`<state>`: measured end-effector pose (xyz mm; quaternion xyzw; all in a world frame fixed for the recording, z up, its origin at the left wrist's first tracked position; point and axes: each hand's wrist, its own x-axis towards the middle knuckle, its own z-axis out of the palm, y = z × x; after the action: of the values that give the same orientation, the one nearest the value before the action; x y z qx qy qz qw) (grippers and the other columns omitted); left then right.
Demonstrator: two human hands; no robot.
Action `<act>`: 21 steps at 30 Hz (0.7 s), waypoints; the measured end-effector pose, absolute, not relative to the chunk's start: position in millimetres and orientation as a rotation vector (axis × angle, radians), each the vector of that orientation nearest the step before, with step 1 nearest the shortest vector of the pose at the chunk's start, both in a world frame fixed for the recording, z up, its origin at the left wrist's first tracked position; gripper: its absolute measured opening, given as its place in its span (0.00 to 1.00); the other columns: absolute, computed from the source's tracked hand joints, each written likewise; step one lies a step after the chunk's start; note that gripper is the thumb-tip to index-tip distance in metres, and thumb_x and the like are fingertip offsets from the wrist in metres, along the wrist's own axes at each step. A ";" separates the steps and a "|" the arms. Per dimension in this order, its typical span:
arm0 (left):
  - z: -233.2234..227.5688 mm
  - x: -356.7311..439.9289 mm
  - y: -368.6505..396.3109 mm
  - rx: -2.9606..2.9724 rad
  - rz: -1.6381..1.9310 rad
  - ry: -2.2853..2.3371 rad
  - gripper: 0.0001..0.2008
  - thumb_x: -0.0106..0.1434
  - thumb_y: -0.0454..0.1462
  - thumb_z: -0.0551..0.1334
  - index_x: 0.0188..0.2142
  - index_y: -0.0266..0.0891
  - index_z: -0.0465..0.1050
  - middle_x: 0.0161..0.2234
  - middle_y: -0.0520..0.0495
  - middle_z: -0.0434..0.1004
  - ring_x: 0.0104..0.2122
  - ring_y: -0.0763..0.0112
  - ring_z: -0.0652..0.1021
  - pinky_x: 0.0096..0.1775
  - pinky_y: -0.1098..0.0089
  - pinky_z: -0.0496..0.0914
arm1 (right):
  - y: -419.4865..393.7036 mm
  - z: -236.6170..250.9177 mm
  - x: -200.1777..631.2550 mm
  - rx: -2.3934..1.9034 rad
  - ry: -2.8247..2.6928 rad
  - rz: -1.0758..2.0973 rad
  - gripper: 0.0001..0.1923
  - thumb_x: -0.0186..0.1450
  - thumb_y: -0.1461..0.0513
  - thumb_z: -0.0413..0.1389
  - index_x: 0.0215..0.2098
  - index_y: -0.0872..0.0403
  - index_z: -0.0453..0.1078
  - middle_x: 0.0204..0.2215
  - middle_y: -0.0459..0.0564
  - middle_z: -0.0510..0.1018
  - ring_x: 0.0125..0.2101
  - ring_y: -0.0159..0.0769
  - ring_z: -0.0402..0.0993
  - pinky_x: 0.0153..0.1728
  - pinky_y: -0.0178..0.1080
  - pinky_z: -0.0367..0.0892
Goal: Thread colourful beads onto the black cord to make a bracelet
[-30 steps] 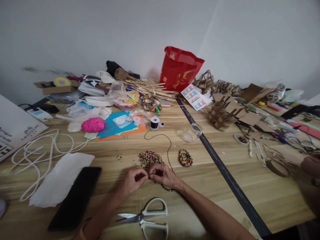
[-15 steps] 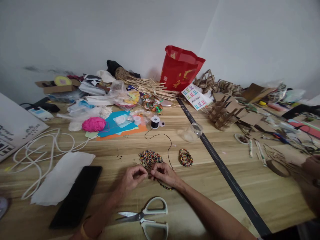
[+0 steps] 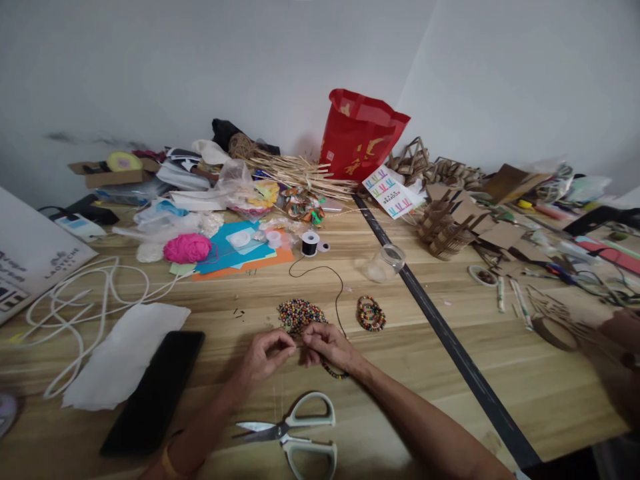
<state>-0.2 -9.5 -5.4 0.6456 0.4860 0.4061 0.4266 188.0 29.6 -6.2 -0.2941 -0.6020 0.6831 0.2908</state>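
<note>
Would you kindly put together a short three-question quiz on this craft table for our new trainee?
1. True or false: the scissors lie between the person's forearms, nearer the camera than the hands.
2. Which lies directly beyond the left hand and right hand? A) pink yarn ball B) pile of loose beads C) red bag
3. Fill in: the black cord leads back to a small ____.

Key: 1 true; 2 B; 3 spool. A beaded strand hangs under the right hand, fingers of both hands pinched together.
</note>
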 end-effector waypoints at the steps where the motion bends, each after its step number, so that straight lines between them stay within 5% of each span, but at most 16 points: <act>1: -6.0 -0.2 -9.7 1.611 1.012 1.220 0.07 0.55 0.37 0.61 0.24 0.36 0.72 0.23 0.49 0.75 0.25 0.70 0.73 0.31 0.73 0.67 | 29.7 -6.0 188.0 -0.786 -1.605 1.821 0.23 0.60 0.44 0.55 0.26 0.55 0.64 0.13 0.39 0.67 0.16 0.28 0.69 0.22 0.31 0.65; 21: -6.4 1.3 -7.9 1.661 0.943 1.356 0.06 0.54 0.35 0.60 0.25 0.36 0.74 0.23 0.48 0.76 0.25 0.69 0.74 0.29 0.73 0.67 | 31.5 -13.0 188.8 -0.803 -1.630 1.799 0.20 0.56 0.48 0.61 0.28 0.57 0.68 0.20 0.44 0.72 0.20 0.26 0.67 0.24 0.30 0.64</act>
<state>1.3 -7.9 -6.4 0.6531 0.5333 0.3710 0.3891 188.8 31.5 -13.0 -0.3008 -0.6105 0.6737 0.2880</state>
